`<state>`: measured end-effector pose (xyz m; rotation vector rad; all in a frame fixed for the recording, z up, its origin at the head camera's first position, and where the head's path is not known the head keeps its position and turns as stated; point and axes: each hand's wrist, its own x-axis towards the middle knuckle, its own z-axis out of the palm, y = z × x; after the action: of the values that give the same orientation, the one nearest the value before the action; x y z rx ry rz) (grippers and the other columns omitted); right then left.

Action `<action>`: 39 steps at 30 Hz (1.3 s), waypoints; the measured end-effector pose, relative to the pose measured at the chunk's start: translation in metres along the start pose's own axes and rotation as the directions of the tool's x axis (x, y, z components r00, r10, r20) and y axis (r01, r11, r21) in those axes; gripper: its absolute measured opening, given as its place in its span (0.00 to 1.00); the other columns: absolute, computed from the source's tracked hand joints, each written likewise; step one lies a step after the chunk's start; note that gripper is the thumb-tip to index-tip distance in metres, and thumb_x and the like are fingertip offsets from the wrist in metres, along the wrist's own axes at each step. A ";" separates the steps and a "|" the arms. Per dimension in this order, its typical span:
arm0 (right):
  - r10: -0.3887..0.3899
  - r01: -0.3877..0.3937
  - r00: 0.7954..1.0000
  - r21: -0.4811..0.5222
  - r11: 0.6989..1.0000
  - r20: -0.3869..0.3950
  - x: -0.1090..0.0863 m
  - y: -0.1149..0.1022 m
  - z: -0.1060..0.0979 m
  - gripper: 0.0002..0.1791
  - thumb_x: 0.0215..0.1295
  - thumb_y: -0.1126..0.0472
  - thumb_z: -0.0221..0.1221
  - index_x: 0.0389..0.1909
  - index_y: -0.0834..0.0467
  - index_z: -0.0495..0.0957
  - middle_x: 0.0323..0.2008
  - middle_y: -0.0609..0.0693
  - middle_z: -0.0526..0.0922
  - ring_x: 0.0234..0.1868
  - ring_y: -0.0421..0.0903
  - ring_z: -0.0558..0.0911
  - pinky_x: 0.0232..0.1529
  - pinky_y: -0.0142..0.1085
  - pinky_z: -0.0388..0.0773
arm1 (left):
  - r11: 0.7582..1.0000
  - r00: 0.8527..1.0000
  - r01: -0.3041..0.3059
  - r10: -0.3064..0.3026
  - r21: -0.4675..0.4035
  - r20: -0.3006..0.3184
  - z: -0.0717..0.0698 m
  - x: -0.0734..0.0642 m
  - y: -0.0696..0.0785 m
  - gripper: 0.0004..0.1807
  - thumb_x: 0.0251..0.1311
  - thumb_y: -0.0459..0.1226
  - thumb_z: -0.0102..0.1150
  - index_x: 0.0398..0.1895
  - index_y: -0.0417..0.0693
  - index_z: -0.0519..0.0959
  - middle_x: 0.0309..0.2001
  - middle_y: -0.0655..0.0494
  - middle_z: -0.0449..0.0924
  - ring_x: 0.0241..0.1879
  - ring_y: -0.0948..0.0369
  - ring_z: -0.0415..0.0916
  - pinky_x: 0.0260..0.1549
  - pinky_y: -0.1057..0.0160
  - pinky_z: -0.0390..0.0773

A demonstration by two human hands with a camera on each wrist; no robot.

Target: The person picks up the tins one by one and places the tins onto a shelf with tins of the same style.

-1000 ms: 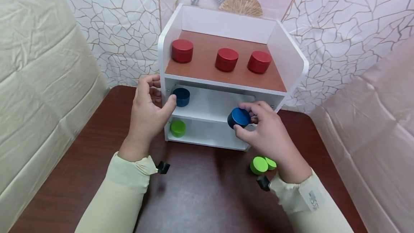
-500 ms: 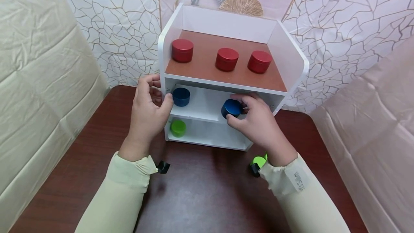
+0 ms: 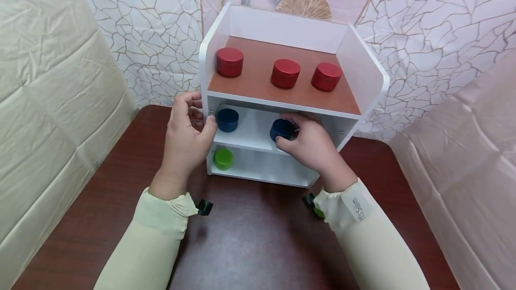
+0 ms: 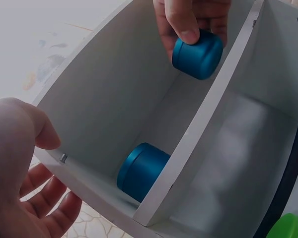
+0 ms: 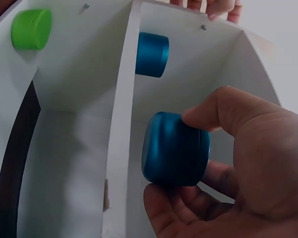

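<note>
In the head view my right hand (image 3: pixel 308 144) pinches a blue round tin (image 5: pixel 176 148) between thumb and fingers, inside the middle tier of the white shelf unit (image 3: pixel 262 178). I cannot tell whether the tin's base touches the board. Another blue tin (image 3: pixel 227 120) stands at the left end of that same tier. My left hand (image 3: pixel 185 142) holds the unit's left side panel, its thumb by the front edge and its fingers on the outer side. Below, a green round tin (image 3: pixel 223 159) sits at the left of the bottom tier.
Three red tins, one at the left (image 3: pixel 230 62), one in the middle (image 3: pixel 285 74) and one at the right (image 3: pixel 326 77), stand on the brown top tier. A green tin (image 3: pixel 318 212) on the dark table (image 3: pixel 250 236) is mostly hidden by my right cuff.
My right hand has carried the blue tin leftward and inward, from in front of the unit into the middle tier. The left hand stays at the side panel.
</note>
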<state>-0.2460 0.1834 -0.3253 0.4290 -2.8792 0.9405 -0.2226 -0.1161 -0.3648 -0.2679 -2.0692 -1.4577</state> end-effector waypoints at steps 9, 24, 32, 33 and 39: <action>-0.012 0.012 1.000 0.014 1.000 0.017 0.010 0.007 0.005 0.36 0.68 0.53 0.74 0.76 0.53 0.79 0.74 0.54 0.80 0.67 0.56 0.80 0.68 0.57 0.86 | 1.000 1.000 0.012 -0.012 0.000 -0.001 -0.001 0.001 0.000 0.28 0.75 0.35 0.64 0.74 0.51 0.69 0.62 0.48 0.77 0.49 0.60 0.77 0.48 0.65 0.83; -0.001 0.000 0.999 0.013 1.000 0.048 0.016 0.011 0.010 0.35 0.69 0.54 0.73 0.76 0.52 0.78 0.75 0.53 0.78 0.67 0.57 0.80 0.70 0.57 0.85 | 1.000 1.000 0.014 -0.014 0.007 0.004 -0.002 0.002 -0.002 0.27 0.77 0.35 0.63 0.75 0.52 0.69 0.62 0.49 0.78 0.49 0.61 0.78 0.49 0.64 0.85; -0.028 0.027 0.999 0.026 0.999 0.035 0.017 0.010 0.014 0.36 0.67 0.55 0.74 0.76 0.54 0.79 0.74 0.53 0.79 0.65 0.56 0.81 0.68 0.56 0.86 | 1.000 1.000 0.013 -0.013 0.012 0.005 -0.002 0.002 -0.001 0.27 0.77 0.35 0.63 0.75 0.52 0.69 0.62 0.48 0.77 0.49 0.61 0.78 0.49 0.63 0.85; -0.032 0.031 0.999 0.028 0.999 0.035 0.017 0.010 0.014 0.36 0.67 0.55 0.74 0.76 0.54 0.79 0.74 0.54 0.78 0.65 0.56 0.81 0.68 0.56 0.86 | 1.000 1.000 0.014 -0.014 0.013 0.005 -0.002 0.002 -0.001 0.27 0.77 0.35 0.63 0.75 0.52 0.69 0.62 0.48 0.77 0.49 0.61 0.78 0.49 0.63 0.85; -0.030 0.029 0.999 0.022 0.999 0.036 0.018 0.009 0.015 0.35 0.68 0.54 0.74 0.75 0.54 0.79 0.74 0.54 0.78 0.64 0.56 0.81 0.67 0.56 0.86 | 1.000 1.000 0.013 -0.013 0.015 0.004 -0.002 0.002 -0.001 0.27 0.77 0.35 0.63 0.75 0.52 0.69 0.62 0.48 0.78 0.49 0.61 0.78 0.49 0.62 0.85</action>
<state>-0.2658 0.1772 -0.3398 0.4942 -2.8888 0.9691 -0.2240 -0.1183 -0.3642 -0.2521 -2.0883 -1.4494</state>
